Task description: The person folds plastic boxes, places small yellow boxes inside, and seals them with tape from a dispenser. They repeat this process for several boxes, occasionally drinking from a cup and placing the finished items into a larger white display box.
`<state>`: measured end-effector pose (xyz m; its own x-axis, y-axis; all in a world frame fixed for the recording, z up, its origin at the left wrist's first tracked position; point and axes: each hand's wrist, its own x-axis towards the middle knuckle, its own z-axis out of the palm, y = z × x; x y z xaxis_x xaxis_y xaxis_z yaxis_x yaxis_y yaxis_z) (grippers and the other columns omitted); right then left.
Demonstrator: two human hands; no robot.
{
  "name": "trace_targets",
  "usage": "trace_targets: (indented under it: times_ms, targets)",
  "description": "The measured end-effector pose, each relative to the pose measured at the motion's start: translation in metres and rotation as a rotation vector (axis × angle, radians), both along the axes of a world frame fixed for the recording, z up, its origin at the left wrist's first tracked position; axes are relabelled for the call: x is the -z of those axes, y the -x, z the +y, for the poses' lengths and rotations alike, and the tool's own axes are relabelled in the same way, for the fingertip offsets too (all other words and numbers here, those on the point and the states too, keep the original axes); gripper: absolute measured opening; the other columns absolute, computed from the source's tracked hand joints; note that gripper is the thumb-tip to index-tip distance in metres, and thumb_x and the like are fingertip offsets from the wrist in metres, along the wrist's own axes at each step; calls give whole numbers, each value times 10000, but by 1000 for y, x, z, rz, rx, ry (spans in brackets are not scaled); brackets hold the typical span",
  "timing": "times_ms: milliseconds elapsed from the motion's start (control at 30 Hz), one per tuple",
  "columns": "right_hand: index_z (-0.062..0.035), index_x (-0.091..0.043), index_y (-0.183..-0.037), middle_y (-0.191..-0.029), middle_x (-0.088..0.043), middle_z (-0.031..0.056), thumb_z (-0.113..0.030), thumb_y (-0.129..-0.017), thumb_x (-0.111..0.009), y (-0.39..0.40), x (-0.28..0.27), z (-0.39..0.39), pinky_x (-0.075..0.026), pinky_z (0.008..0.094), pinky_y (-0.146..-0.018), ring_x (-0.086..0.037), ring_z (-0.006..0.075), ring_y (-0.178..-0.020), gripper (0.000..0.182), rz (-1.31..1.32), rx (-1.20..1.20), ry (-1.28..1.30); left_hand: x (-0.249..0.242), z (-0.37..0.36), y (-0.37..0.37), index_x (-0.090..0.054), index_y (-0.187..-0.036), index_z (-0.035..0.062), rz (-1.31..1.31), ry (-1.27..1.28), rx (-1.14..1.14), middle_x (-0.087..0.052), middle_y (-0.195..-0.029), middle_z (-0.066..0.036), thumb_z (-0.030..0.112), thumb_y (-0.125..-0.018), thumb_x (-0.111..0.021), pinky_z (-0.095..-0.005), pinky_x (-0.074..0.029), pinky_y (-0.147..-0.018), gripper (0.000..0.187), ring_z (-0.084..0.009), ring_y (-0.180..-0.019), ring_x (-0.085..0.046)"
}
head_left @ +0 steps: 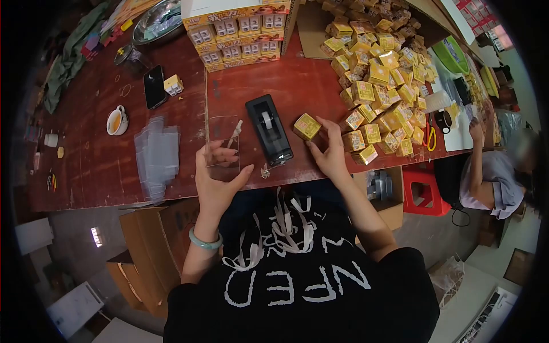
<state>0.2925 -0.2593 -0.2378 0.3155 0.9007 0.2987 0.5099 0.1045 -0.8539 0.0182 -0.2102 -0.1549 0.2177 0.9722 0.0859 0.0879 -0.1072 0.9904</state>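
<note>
My left hand (pixel 220 171) has its fingers curled at a clear plastic sleeve (pixel 231 154), whose thin edges barely show against the red table. With thumb and fingertips, my right hand (pixel 331 151) pinches the right side of a small yellow printed box (pixel 307 127). Between the hands stands a black tape dispenser (pixel 270 128) with a roll of clear tape in it. A heap of similar small yellow boxes (pixel 379 73) lies to the right of my right hand. Left of my left hand is a stack of flat clear plastic sleeves (pixel 156 154).
Stacked display cartons (pixel 237 37) stand at the back. A phone (pixel 154 87), a cup (pixel 117 120) and a metal bowl (pixel 157 23) are on the left. On the right are yellow-handled scissors (pixel 429 139), a green basket (pixel 450 55), a red stool (pixel 422 191) and a seated person (pixel 494 177).
</note>
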Motion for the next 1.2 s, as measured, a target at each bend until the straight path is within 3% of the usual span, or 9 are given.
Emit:
trace_targets:
  times_ms: [67, 300, 367, 433, 533, 600, 733, 900, 1200]
  targets:
    - [-61, -460, -1377, -1315, -472, 218, 24, -704, -782, 2, -2, -5, -411, 423, -1058, -483, 397, -1242, 751, -95, 32, 4, 4, 1, -4, -446, -1285, 39, 61, -24, 30, -608, -1071, -87, 33, -703, -870, -308, -538, -841, 720, -162, -955, -600]
    - [-64, -584, -1236, -1232, -592, 151, -153, -728, -802, 0, -33, 15, -478, 442, -948, -580, 363, -1103, 561, -438, -25, 157, 3, 0, -22, -442, -1270, 39, 167, -203, 65, -618, -1022, -83, 49, -693, -880, -288, -508, -828, 725, -157, -928, -588]
    - [-50, -613, -1185, -1173, -623, 158, -122, -718, -803, -5, -33, 25, -501, 434, -919, -618, 368, -1035, 510, -359, -60, -22, 3, -3, -24, -428, -1260, 18, 288, -172, 79, -626, -1034, -104, 64, -674, -894, -295, -510, -858, 750, -165, -932, -595]
    - [7, -609, -1193, -1166, -634, 146, -49, -801, -777, 10, -78, 22, -505, 356, -938, -637, 257, -1087, 431, 114, 19, -100, 1, -3, -29, -421, -1240, -2, 313, -173, 51, -624, -1045, -110, 64, -664, -898, -298, -507, -881, 750, -158, -935, -590]
    - [13, -597, -1242, -1229, -615, 151, 5, -824, -751, 43, -120, 15, -476, 365, -981, -601, 253, -1141, 446, 672, -205, -320, -1, -3, -34, -420, -1244, -4, 356, -177, 59, -628, -1049, -110, 79, -662, -900, -294, -513, -860, 759, -156, -927, -593]
    - [7, -594, -1269, -1270, -598, 169, 4, -804, -763, 45, -126, 15, -482, 371, -967, -592, 280, -1155, 494, 96, -253, -372, -2, -4, -41, -468, -1233, 25, 339, -195, 38, -647, -1001, -96, 170, -647, -906, -321, -551, -802, 746, -188, -906, -653]
    - [-33, -639, -1242, -1287, -593, 180, -22, -768, -772, 50, -120, 14, -489, 394, -967, -587, 351, -1160, 492, -209, -287, -361, -18, -3, -47, -505, -1197, 42, 423, -275, 3, -649, -989, -107, 208, -625, -892, -363, -559, -752, 710, -248, -873, -680]
    - [-5, -652, -1220, -1298, -623, 182, -8, -814, -706, 37, -131, 16, -472, 430, -1001, -592, 366, -1181, 410, -12, -525, -159, -14, -2, -50, -510, -1159, 41, 415, -396, -34, -637, -998, -139, 207, -614, -875, -407, -550, -744, 676, -325, -862, -667]
    - [-22, -675, -1198, -1284, -630, 160, -40, -825, -708, 44, -121, 19, -456, 430, -1019, -583, 353, -1204, 374, -226, -436, -357, -24, -3, -57, -473, -1197, 34, 344, -356, -38, -628, -1011, -169, 232, -627, -869, -435, -546, -762, 722, -383, -914, -657]
